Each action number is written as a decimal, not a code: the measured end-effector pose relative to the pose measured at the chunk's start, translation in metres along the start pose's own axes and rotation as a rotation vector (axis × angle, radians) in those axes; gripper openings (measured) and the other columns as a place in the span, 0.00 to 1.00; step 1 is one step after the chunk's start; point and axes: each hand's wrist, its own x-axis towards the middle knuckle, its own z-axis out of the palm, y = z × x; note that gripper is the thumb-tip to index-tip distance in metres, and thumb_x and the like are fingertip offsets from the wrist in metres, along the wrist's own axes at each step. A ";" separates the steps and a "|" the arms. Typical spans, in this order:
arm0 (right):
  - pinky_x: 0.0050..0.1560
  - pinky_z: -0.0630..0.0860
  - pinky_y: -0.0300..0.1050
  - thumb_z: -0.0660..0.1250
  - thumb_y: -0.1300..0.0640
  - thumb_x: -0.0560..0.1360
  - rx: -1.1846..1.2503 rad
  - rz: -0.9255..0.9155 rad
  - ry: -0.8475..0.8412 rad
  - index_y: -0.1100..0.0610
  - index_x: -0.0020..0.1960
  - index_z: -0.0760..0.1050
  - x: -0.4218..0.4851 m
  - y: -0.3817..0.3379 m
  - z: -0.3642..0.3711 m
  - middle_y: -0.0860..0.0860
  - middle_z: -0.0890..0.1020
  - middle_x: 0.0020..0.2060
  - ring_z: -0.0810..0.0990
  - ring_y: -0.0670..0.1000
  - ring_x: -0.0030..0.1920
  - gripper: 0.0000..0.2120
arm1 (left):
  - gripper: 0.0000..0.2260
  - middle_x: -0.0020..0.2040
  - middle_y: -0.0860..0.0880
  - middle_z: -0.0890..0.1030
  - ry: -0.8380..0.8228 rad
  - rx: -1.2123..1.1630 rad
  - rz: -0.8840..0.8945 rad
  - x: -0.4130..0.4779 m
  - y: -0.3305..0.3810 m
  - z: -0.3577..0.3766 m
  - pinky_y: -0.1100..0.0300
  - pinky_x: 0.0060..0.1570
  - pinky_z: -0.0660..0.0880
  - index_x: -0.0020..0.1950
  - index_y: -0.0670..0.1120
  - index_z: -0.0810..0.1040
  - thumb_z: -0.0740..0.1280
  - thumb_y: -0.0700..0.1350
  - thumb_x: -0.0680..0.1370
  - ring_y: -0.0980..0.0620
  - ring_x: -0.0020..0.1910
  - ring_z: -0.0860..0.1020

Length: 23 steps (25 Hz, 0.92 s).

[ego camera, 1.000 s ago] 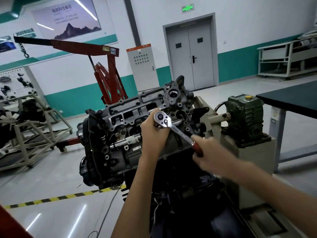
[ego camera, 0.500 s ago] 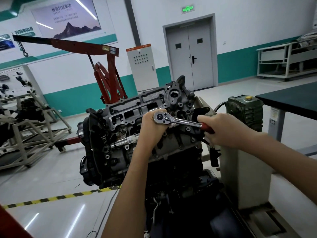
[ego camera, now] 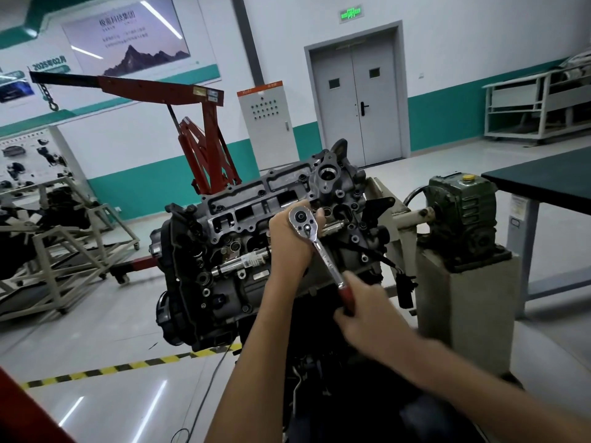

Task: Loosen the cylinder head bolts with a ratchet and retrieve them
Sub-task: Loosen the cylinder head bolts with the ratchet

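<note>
The chrome ratchet with red handle [ego camera: 324, 256] sits against the dark grey cast-metal cylinder head [ego camera: 243, 215], shaft angled down-right. The left hand [ego camera: 289, 239] curls round its drive end; the right hand [ego camera: 363, 311] grips the red handle

— What do we have around us?
— We stand in a workshop: white walls [ego camera: 463, 43] with a teal band low down, and a grey double door [ego camera: 356, 103] under a green exit sign [ego camera: 350, 13].
— And on our left?
— We see a red hoist crane [ego camera: 208, 148], a pale control cabinet [ego camera: 265, 123] beside it, and metal frame stands [ego camera: 57, 231]. The glossy grey floor [ego camera: 96, 330] carries yellow-black tape [ego camera: 128, 366]. A dark-topped table [ego camera: 543, 183] stands on our right.
</note>
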 end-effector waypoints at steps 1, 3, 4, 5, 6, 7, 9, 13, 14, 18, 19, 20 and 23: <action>0.29 0.71 0.33 0.65 0.64 0.68 -0.138 -0.044 -0.067 0.52 0.43 0.67 0.011 0.009 -0.025 0.48 0.74 0.29 0.73 0.43 0.26 0.10 | 0.20 0.26 0.56 0.63 -0.042 0.072 0.018 0.003 0.001 -0.003 0.61 0.32 0.62 0.28 0.45 0.63 0.69 0.31 0.74 0.56 0.29 0.61; 0.31 0.75 0.41 0.64 0.63 0.70 -0.490 -0.143 -0.147 0.52 0.46 0.67 0.040 0.019 -0.078 0.49 0.76 0.33 0.75 0.48 0.29 0.09 | 0.17 0.26 0.48 0.65 -0.130 0.132 0.045 0.008 0.005 -0.005 0.58 0.31 0.61 0.28 0.39 0.64 0.69 0.30 0.71 0.53 0.29 0.61; 0.31 0.74 0.43 0.63 0.62 0.71 -0.666 -0.193 -0.135 0.51 0.45 0.65 0.053 0.019 -0.096 0.48 0.74 0.32 0.74 0.49 0.29 0.09 | 0.16 0.27 0.44 0.66 -0.168 0.126 0.045 0.010 0.006 -0.006 0.57 0.31 0.60 0.28 0.36 0.65 0.69 0.30 0.71 0.51 0.30 0.62; 0.31 0.72 0.43 0.63 0.61 0.71 -0.778 -0.237 -0.104 0.51 0.44 0.63 0.063 0.017 -0.105 0.47 0.72 0.29 0.73 0.50 0.28 0.09 | 0.15 0.27 0.42 0.67 -0.178 0.114 0.040 0.010 0.006 -0.007 0.56 0.31 0.60 0.28 0.34 0.66 0.70 0.30 0.70 0.50 0.30 0.62; 0.31 0.71 0.41 0.62 0.61 0.71 -0.797 -0.255 -0.087 0.51 0.44 0.63 0.067 0.016 -0.107 0.46 0.70 0.28 0.72 0.49 0.27 0.09 | 0.14 0.27 0.42 0.67 -0.149 0.104 0.030 0.008 0.005 -0.008 0.57 0.31 0.60 0.29 0.33 0.66 0.69 0.30 0.70 0.50 0.30 0.63; 0.29 0.70 0.37 0.62 0.61 0.72 -0.754 -0.239 -0.090 0.52 0.44 0.63 0.063 0.016 -0.100 0.45 0.69 0.27 0.71 0.46 0.26 0.09 | 0.13 0.27 0.43 0.68 -0.088 0.101 0.018 0.004 0.004 -0.008 0.57 0.31 0.61 0.29 0.34 0.67 0.68 0.29 0.70 0.51 0.30 0.63; 0.24 0.63 0.29 0.64 0.63 0.70 -0.518 -0.131 -0.074 0.52 0.45 0.64 0.037 0.018 -0.067 0.44 0.68 0.27 0.69 0.41 0.25 0.11 | 0.14 0.28 0.50 0.69 0.053 0.085 0.011 -0.007 0.004 -0.002 0.61 0.31 0.63 0.30 0.41 0.68 0.66 0.28 0.71 0.57 0.29 0.64; 0.30 0.72 0.36 0.65 0.63 0.68 0.031 0.092 0.093 0.54 0.47 0.67 -0.004 -0.001 0.023 0.48 0.75 0.29 0.74 0.46 0.27 0.11 | 0.18 0.30 0.56 0.66 0.181 -0.061 0.011 -0.016 0.006 0.019 0.68 0.32 0.64 0.35 0.50 0.64 0.69 0.35 0.75 0.60 0.29 0.63; 0.34 0.76 0.40 0.64 0.64 0.69 0.096 0.103 0.104 0.55 0.49 0.67 -0.007 -0.008 0.038 0.49 0.77 0.31 0.78 0.48 0.30 0.11 | 0.18 0.30 0.55 0.65 0.181 -0.088 0.011 -0.015 0.004 0.019 0.66 0.33 0.64 0.35 0.50 0.64 0.69 0.36 0.76 0.59 0.30 0.62; 0.35 0.73 0.45 0.64 0.61 0.70 -0.136 0.025 0.006 0.56 0.51 0.67 0.001 0.003 0.003 0.53 0.76 0.33 0.76 0.57 0.33 0.11 | 0.18 0.29 0.50 0.64 0.115 -0.042 -0.011 -0.004 -0.003 0.006 0.57 0.34 0.63 0.31 0.46 0.64 0.68 0.35 0.76 0.52 0.32 0.62; 0.34 0.72 0.43 0.64 0.61 0.70 -0.267 -0.021 -0.058 0.56 0.51 0.67 0.010 0.011 -0.022 0.53 0.75 0.33 0.76 0.56 0.32 0.11 | 0.18 0.28 0.49 0.64 0.084 -0.022 0.002 -0.002 -0.002 0.004 0.58 0.34 0.63 0.30 0.43 0.64 0.68 0.34 0.76 0.52 0.31 0.62; 0.33 0.72 0.43 0.64 0.61 0.71 -0.404 -0.078 -0.117 0.55 0.49 0.66 0.024 0.016 -0.049 0.53 0.76 0.33 0.76 0.54 0.32 0.10 | 0.18 0.27 0.48 0.64 0.048 -0.010 0.026 -0.001 -0.001 0.002 0.59 0.32 0.62 0.29 0.41 0.64 0.68 0.32 0.75 0.53 0.30 0.62; 0.33 0.72 0.44 0.64 0.60 0.72 -0.778 -0.245 -0.143 0.53 0.48 0.65 0.064 0.014 -0.104 0.48 0.74 0.32 0.75 0.51 0.31 0.09 | 0.16 0.26 0.47 0.64 -0.074 0.028 0.055 0.005 0.003 -0.004 0.62 0.29 0.58 0.28 0.37 0.63 0.67 0.29 0.70 0.56 0.29 0.59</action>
